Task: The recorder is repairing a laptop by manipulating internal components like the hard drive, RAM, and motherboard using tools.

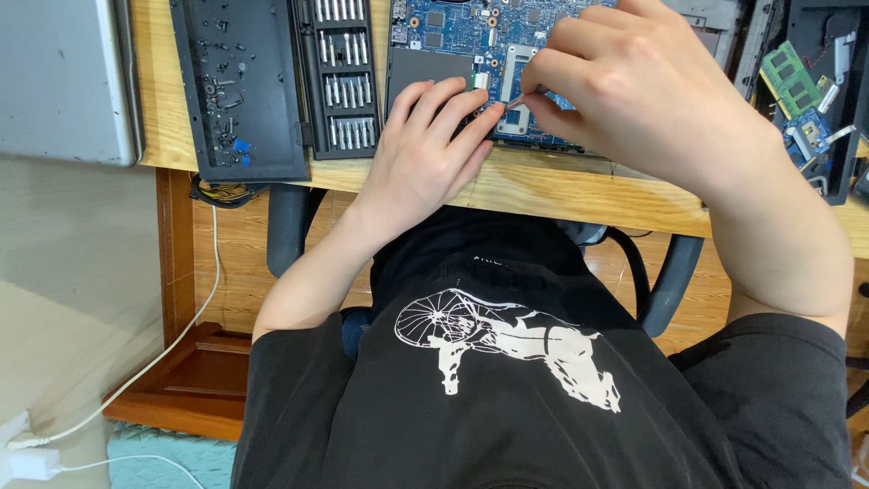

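Note:
A blue circuit board (453,23) lies on the wooden desk (543,186) near its front edge. My left hand (425,149) rests flat on the board's near edge, fingers together and pointing toward a grey metal part (516,68). My right hand (634,81) is curled above the board, pinching a thin tool whose tip (514,104) shows between the two hands. The rest of the tool is hidden inside my fingers.
A black case of screwdriver bits (342,77) lies open left of the board, its lid (237,86) holding loose screws. A grey laptop cover (63,77) sits far left. A green memory module (789,77) and other parts lie at right. Chair armrests show below the desk.

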